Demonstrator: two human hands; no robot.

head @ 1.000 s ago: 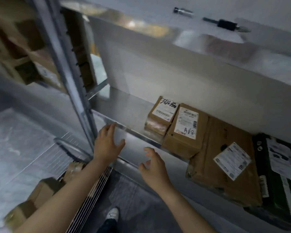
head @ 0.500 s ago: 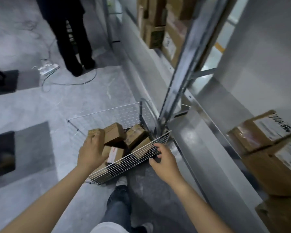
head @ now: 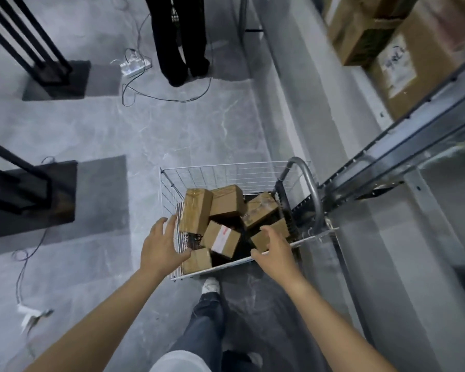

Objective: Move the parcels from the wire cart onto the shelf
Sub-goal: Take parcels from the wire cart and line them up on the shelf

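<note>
A white wire cart (head: 234, 171) stands on the floor below me, holding several brown cardboard parcels. One upright taped parcel (head: 195, 214) leans at the cart's left side; another with a red-and-white label (head: 220, 238) lies in the middle. My left hand (head: 163, 247) hovers over the cart's left wall with fingers spread, holding nothing, its fingertips close to the upright parcel. My right hand (head: 275, 249) is open above the cart's near rim, just over a parcel at the right (head: 263, 238). The grey metal shelf (head: 403, 264) runs along the right.
A person in black trousers (head: 180, 41) stands at the far end of the aisle, with cables and a power strip (head: 134, 65) on the floor. Black stand bases (head: 35, 197) sit at the left. Large boxes (head: 403, 63) fill the upper shelf. The cart's grey handle (head: 310, 189) abuts the shelf post.
My view swung from the shelf down to the cart. Both hands came off the shelf edge and now hover spread over the parcels; the left hand no longer rests on a parcel.
</note>
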